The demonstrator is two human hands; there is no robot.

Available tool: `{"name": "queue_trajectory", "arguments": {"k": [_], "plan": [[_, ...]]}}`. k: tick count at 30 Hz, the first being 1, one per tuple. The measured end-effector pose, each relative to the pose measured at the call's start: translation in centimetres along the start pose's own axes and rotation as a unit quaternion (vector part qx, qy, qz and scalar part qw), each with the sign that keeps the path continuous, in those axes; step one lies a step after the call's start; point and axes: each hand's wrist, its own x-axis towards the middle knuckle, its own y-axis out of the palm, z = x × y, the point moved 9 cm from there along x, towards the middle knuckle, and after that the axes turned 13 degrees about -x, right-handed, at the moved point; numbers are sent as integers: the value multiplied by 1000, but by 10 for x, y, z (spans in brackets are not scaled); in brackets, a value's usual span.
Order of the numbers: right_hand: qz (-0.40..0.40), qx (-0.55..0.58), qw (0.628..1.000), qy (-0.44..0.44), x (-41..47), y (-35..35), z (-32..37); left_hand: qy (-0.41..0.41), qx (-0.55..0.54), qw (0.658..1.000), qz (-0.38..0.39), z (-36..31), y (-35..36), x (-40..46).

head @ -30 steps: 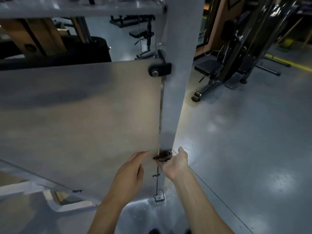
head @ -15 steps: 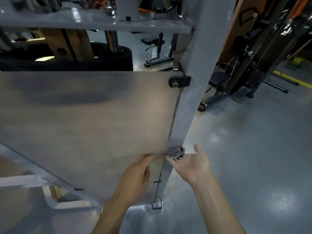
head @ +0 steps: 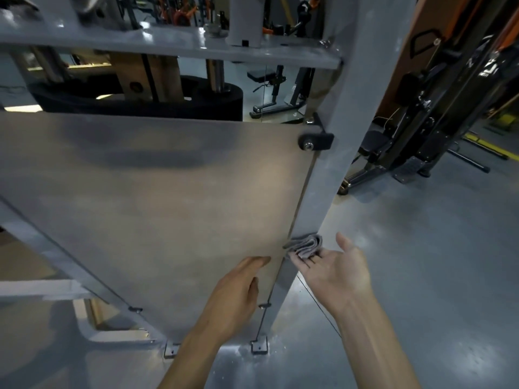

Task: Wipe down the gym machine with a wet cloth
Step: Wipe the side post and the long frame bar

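The cloth [head: 306, 245] sits folded into a thick grey wad, pressed against the near face of the machine's upright post [head: 334, 164], low down, right where the post meets the right edge of the big flat panel [head: 154, 206]. Folded like that it gives a firm pad with a fresh face to rub with — a sensible way to work a narrow strip of metal.

The right hand [head: 334, 272] is under it, palm up, fingers straight and spread, thumb standing clear; the fingertips [head: 302, 261] carry the wad and push it onto the post rather than closing round it. So an open, flat hold, good for sliding along the post, though the cloth could slip off if the pressure eases.

The left hand [head: 238, 287] lies flat on the panel just left of that seam, fingers extended and together, holding nothing — it looks like a brace, steadying the person as they lean in low, and perhaps keeping the panel from flexing.

Further out: a black bolt clamp [head: 316, 141] pins the panel to the post higher up, small brackets [head: 259, 346] anchor it at the grey floor [head: 421, 276], and a dark machine with a seat [head: 421, 122] stands far right. My read: the wipe is mid-job, with most of the post above still to cover.
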Motion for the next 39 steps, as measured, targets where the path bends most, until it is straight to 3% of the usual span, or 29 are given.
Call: {"name": "queue_trajectory", "arguments": {"k": [7,17,22,26,30,34,39], "plan": [[-52,0,999,-13,-11,6,-28,-3,-15,1000,-1,-5,2,-4],[3,8,1000,-28,-33,24,3,27,-19,999,-34,-31,-17,13],[-19,-26,999,-26,-25,17,-5,42,-39,998,-23,-49,-13,17],[-4,-76,993,-89,-38,24,9,50,-37,998,-30,-60,-14,22],[-39,-190,968,-161,-40,11,10,51,-36,997,-38,-64,-18,26],[-68,-297,918,-253,-41,-2,20,43,-44,997,-38,-66,-20,26],[-120,-392,867,-283,-31,-10,33,50,-83,994,-53,-84,-25,29]]}}
